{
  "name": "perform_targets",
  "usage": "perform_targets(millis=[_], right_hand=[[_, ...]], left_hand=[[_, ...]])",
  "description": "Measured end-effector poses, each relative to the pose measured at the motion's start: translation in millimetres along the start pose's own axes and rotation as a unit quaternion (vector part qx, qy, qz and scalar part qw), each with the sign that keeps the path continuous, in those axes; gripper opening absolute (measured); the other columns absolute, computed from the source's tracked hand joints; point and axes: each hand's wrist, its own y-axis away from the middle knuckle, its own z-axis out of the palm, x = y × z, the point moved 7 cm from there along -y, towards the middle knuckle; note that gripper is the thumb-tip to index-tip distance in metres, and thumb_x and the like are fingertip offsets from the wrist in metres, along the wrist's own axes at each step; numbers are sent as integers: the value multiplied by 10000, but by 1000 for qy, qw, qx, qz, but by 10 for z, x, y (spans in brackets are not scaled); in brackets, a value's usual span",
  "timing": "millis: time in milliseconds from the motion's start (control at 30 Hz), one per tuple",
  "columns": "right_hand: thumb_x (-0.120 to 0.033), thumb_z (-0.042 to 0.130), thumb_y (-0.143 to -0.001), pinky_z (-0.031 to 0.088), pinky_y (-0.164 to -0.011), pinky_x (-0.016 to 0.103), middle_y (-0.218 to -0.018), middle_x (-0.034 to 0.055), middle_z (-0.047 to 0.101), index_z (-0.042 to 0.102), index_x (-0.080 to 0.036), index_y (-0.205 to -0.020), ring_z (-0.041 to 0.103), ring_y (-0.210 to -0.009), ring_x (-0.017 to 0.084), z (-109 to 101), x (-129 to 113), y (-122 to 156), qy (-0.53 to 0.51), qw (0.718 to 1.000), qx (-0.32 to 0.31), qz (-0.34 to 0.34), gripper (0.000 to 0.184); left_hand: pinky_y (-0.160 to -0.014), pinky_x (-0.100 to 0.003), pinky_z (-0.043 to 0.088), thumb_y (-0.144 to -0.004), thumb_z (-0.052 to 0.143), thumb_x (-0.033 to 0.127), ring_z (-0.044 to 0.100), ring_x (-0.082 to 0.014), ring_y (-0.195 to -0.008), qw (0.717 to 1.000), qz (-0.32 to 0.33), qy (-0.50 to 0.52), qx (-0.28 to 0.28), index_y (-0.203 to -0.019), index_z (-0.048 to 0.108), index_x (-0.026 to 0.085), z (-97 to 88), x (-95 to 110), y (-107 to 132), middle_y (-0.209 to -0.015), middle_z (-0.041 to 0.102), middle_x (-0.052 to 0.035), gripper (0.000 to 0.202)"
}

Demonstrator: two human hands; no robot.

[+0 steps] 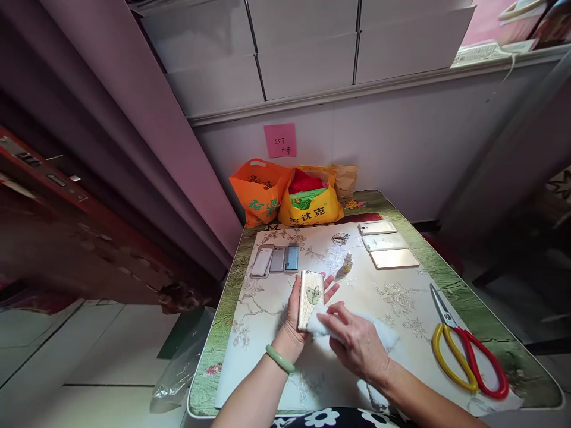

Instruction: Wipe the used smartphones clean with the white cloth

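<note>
A phone in a pale gold patterned case with a green heart-shaped emblem (311,291) lies back side up in my left hand (292,315). My left thumb runs along its left edge, and the fingertips show past its right side. In my right hand (357,340) is a white cloth (317,321), pinched and pressed on the lower right corner of the phone. Part of the cloth hangs out behind the right hand. A small white bottle (347,263) stands upright just beyond both hands.
Several phones or cases (277,259) lie at the left, with several more phones (387,242) stacked overlapping at the right. Large scissors (459,342) with yellow and red handles rest at the right edge. Orange (259,193) and yellow bags (311,205) stand at the back.
</note>
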Motion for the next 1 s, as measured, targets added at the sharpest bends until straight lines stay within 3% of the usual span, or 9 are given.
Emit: perform_targets(millis=[133,267,367,467,567,667,800,933,1000], right_hand=[[-65,523,-651,439,-678,262,-1117,35,661,628,-270,-1215,599,-762,162,-3,-250,6,-32,998,-2,-45,609],[-70,524,-660,431,-679,263,-1117,33,659,630,-275,-1219,591,-754,157,8,-281,9,-33,998,-4,-55,605],[-64,515,-691,441,-692,265,-1128,42,665,647,-267,-1203,609,-779,162,-12,-163,44,-1,999,-5,-51,566],[-68,508,-764,447,-679,248,-1134,46,677,662,-267,-1203,639,-803,159,-99,77,21,34,999,9,10,506],[-85,524,-828,441,-656,229,-1146,39,686,675,-277,-1202,648,-804,151,-191,270,-85,73,996,14,52,447],[-95,536,-876,434,-632,227,-1178,41,682,678,-279,-1221,650,-790,145,-261,385,-230,109,991,25,78,416],[-94,550,-896,444,-636,229,-1225,41,667,668,-295,-1255,659,-798,142,-264,427,-376,110,989,11,101,428],[-65,546,-887,466,-716,221,-1242,28,662,655,-333,-1273,670,-906,145,-188,329,-442,78,996,-35,38,482],[-80,548,-894,463,-689,224,-1242,38,663,646,-323,-1284,672,-893,150,-181,389,-430,90,993,-36,65,471]], left_hand=[[-1065,-557,485,-921,483,666,503,-363,-1370,999,17,-17,30,-1295,641,203,22,-6,11,-1473,571,-139,616],[-1078,-544,478,-939,435,668,462,-355,-1407,999,38,-12,16,-1308,638,233,62,0,28,-1495,554,-116,606],[-1059,-556,486,-955,399,660,492,-348,-1379,999,34,16,-10,-1338,610,204,82,15,48,-1485,562,-127,632],[-1017,-481,518,-952,436,646,584,-329,-1282,999,18,24,-23,-1367,582,137,105,2,86,-1429,600,-172,672],[-958,-439,543,-949,487,615,678,-298,-1124,1000,-10,14,-22,-1362,590,132,128,-68,135,-1267,696,-177,644],[-951,-471,541,-941,515,614,714,-285,-997,998,-52,7,-24,-1298,638,154,126,-183,165,-1079,756,-146,595],[-947,-494,536,-942,510,621,712,-296,-994,993,-109,7,-41,-1265,658,179,64,-359,137,-1002,761,-134,567],[-918,-469,549,-902,557,653,710,-307,-992,994,-106,2,-36,-1224,678,177,-7,-401,72,-984,759,-132,586],[-910,-468,556,-903,557,650,708,-307,-999,995,-98,-5,-24,-1210,682,168,-8,-365,62,-994,759,-137,585]])
